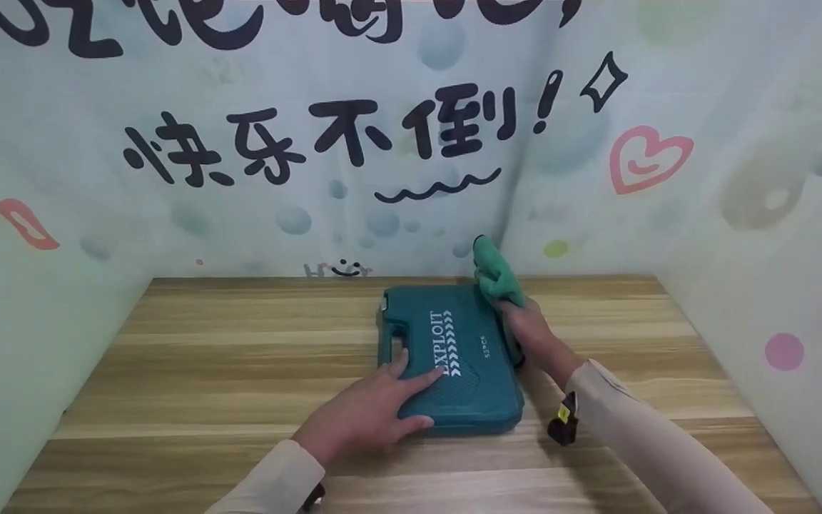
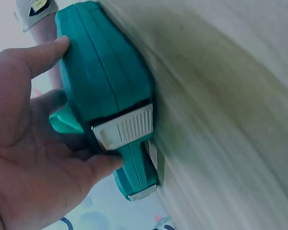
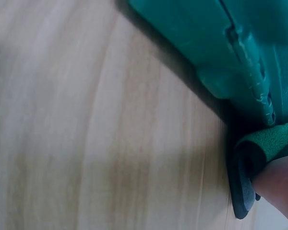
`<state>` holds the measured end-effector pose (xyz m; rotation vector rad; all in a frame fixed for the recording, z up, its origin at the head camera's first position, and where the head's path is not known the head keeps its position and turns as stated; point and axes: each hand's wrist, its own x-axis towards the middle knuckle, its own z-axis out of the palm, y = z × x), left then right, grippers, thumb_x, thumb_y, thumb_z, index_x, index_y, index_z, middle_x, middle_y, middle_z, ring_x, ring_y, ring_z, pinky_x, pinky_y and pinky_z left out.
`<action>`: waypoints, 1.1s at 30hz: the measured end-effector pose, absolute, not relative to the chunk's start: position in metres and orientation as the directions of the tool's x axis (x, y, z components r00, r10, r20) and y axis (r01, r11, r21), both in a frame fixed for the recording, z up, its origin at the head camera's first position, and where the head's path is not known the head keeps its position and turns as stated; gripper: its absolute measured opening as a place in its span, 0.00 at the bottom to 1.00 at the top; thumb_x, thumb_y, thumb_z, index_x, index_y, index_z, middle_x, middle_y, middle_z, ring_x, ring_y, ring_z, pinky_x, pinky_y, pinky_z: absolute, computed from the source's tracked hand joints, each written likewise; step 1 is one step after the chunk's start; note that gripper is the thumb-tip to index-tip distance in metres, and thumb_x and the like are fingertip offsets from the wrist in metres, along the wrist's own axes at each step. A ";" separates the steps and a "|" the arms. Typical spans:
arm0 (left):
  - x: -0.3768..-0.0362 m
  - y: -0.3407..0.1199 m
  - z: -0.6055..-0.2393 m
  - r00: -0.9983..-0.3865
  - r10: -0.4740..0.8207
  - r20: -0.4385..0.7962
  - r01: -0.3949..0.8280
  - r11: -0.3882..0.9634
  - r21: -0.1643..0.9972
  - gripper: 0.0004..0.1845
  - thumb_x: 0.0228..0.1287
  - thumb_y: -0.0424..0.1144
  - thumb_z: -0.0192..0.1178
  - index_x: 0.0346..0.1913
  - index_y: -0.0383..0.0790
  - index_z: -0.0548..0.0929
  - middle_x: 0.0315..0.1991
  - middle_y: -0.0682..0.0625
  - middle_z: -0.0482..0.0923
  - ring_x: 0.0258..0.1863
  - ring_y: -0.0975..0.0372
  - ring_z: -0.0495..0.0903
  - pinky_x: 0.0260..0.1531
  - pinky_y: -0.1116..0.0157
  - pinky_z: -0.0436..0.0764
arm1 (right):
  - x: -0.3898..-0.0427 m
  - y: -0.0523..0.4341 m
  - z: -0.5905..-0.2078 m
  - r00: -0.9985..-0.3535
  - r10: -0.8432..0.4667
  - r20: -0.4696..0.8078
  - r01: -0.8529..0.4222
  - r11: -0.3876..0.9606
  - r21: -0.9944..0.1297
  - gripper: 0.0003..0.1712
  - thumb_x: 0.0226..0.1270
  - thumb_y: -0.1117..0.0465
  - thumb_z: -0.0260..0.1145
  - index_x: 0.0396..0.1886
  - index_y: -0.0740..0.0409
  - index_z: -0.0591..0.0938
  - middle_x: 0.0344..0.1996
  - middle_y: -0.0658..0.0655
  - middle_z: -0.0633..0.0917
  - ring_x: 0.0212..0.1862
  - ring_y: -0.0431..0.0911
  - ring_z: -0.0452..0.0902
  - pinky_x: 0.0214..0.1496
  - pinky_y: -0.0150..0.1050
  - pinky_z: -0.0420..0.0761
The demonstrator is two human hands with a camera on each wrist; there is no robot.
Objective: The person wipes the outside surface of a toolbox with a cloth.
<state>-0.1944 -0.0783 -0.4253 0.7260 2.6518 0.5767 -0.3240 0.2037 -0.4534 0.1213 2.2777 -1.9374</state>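
Observation:
A teal plastic tool case (image 1: 464,400) with "EXPLOIT" printed on its lid lies closed on the wooden table. My left hand (image 1: 368,414) rests on its handle side with the fingers spread over the lid and the thumb at the near edge. In the left wrist view, fingertips touch the case's side close to a pale latch (image 2: 125,127). My right hand (image 1: 536,335) grips a green cloth (image 1: 496,275) at the case's far right corner. The right wrist view shows the cloth's dark underside and the case's hinge (image 3: 252,72) beside it.
The wood-grain table (image 1: 240,343) carries the case near its middle. A printed backdrop (image 1: 411,214) with black characters and bubbles stands right behind the table's back edge. Pale side walls (image 1: 760,285) flank the table.

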 end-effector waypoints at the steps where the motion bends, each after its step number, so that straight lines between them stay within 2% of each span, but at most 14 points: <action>1: -0.195 -0.079 -0.425 -0.811 0.548 -0.204 0.413 0.785 0.462 0.36 0.72 0.65 0.54 0.79 0.71 0.56 0.81 0.38 0.42 0.77 0.44 0.51 0.68 0.45 0.62 | -0.324 0.204 -0.453 -0.986 -0.039 -0.161 0.153 0.163 -0.975 0.36 0.77 0.51 0.58 0.77 0.63 0.62 0.72 0.60 0.67 0.72 0.53 0.61 0.74 0.51 0.55; 5: -0.199 -0.081 -0.423 -0.799 0.568 -0.198 0.430 0.769 0.473 0.35 0.74 0.63 0.53 0.80 0.67 0.57 0.81 0.38 0.43 0.77 0.46 0.50 0.69 0.47 0.61 | -0.323 0.205 -0.454 -0.987 -0.053 -0.149 0.140 0.148 -0.979 0.34 0.78 0.51 0.57 0.75 0.63 0.64 0.70 0.61 0.70 0.69 0.53 0.64 0.73 0.49 0.59; 11: -0.200 -0.081 -0.422 -0.795 0.574 -0.198 0.431 0.763 0.483 0.35 0.75 0.62 0.53 0.80 0.66 0.57 0.80 0.37 0.43 0.77 0.45 0.50 0.69 0.47 0.60 | -0.321 0.203 -0.454 -0.991 -0.042 -0.124 0.115 0.186 -0.976 0.31 0.79 0.51 0.56 0.73 0.64 0.67 0.66 0.61 0.73 0.65 0.53 0.68 0.71 0.49 0.63; 20: -0.199 -0.081 -0.424 -0.798 0.569 -0.198 0.418 0.759 0.499 0.37 0.72 0.65 0.54 0.80 0.67 0.57 0.81 0.38 0.43 0.77 0.45 0.50 0.69 0.47 0.61 | -0.319 0.206 -0.457 -0.990 -0.084 -0.115 0.097 0.202 -0.975 0.35 0.81 0.50 0.53 0.79 0.61 0.60 0.75 0.59 0.65 0.75 0.52 0.57 0.76 0.50 0.52; 27: -0.200 -0.082 -0.427 -0.805 0.561 -0.194 0.402 0.756 0.517 0.40 0.67 0.68 0.56 0.80 0.69 0.57 0.81 0.39 0.44 0.77 0.45 0.51 0.68 0.46 0.62 | -0.311 0.209 -0.459 -0.988 -0.111 -0.109 0.090 0.168 -0.982 0.31 0.82 0.52 0.51 0.77 0.62 0.62 0.70 0.60 0.68 0.70 0.53 0.61 0.75 0.53 0.52; 33: -0.200 -0.085 -0.426 -0.816 0.552 -0.173 0.405 0.758 0.511 0.41 0.65 0.68 0.57 0.79 0.68 0.60 0.80 0.39 0.47 0.76 0.44 0.54 0.67 0.46 0.64 | -0.305 0.209 -0.463 -0.989 -0.137 -0.061 0.034 0.187 -0.982 0.28 0.83 0.54 0.51 0.74 0.65 0.65 0.62 0.63 0.73 0.63 0.54 0.67 0.72 0.53 0.59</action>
